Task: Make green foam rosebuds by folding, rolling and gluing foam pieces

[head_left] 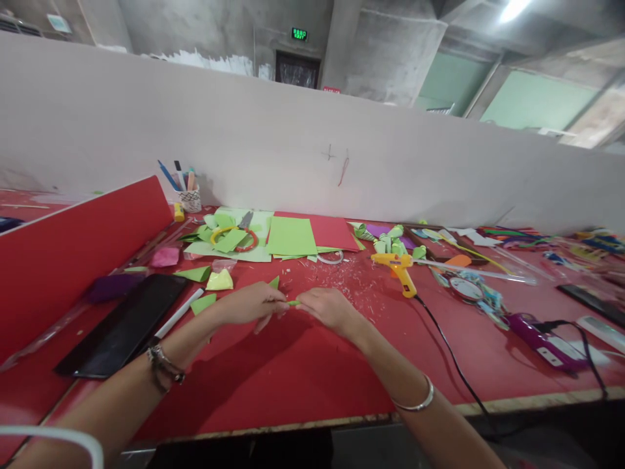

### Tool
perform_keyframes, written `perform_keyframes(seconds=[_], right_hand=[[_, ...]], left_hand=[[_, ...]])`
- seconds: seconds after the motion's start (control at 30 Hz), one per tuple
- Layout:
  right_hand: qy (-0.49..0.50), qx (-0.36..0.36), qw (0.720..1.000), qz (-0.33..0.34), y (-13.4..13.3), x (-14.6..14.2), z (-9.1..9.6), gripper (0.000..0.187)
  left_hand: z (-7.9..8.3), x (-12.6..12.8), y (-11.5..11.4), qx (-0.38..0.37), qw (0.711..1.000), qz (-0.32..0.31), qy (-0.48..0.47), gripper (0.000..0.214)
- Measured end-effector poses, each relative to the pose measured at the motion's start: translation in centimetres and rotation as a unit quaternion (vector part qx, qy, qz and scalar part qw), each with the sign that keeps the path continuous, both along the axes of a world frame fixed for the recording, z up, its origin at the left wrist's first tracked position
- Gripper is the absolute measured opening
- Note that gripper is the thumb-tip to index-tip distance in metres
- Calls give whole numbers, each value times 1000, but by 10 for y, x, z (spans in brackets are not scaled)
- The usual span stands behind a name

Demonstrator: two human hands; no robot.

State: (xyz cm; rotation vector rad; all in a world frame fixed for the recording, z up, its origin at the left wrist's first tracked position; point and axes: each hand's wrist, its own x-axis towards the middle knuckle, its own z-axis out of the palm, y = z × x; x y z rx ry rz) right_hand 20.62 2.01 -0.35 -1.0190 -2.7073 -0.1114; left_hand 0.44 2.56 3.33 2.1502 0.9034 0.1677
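Both hands meet over the middle of the red table (273,384), pinching a small, narrow piece of green paper (293,303). My left hand (251,304) has its fingertips closed on the paper's left end, and my right hand (332,309) grips the other end. Most of the paper is hidden by the fingers. Just behind my left hand a green paper corner (274,282) sticks up. Close by on the left lie a yellow lump in clear wrap (220,280) and some cut green paper pieces (203,304).
Green sheets (293,236) and scissors (233,238) lie at the back. On the right rest a yellow glue gun (398,270) with a black cord and a purple power strip (547,345). To the left are a black tablet-like slab (129,326), a white marker (178,312) and a pen cup (189,198).
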Motion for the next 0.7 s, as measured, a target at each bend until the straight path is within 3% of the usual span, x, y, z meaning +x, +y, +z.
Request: perform_keyframes(seconds=[0.23, 0.7], right_hand=[[10, 70, 997, 5, -4, -2, 1, 28], [34, 121, 992, -12, -3, -2, -2, 31]], left_hand=[[5, -3, 4, -76, 997, -19, -28, 39], [13, -3, 9, -87, 995, -44, -34, 41]])
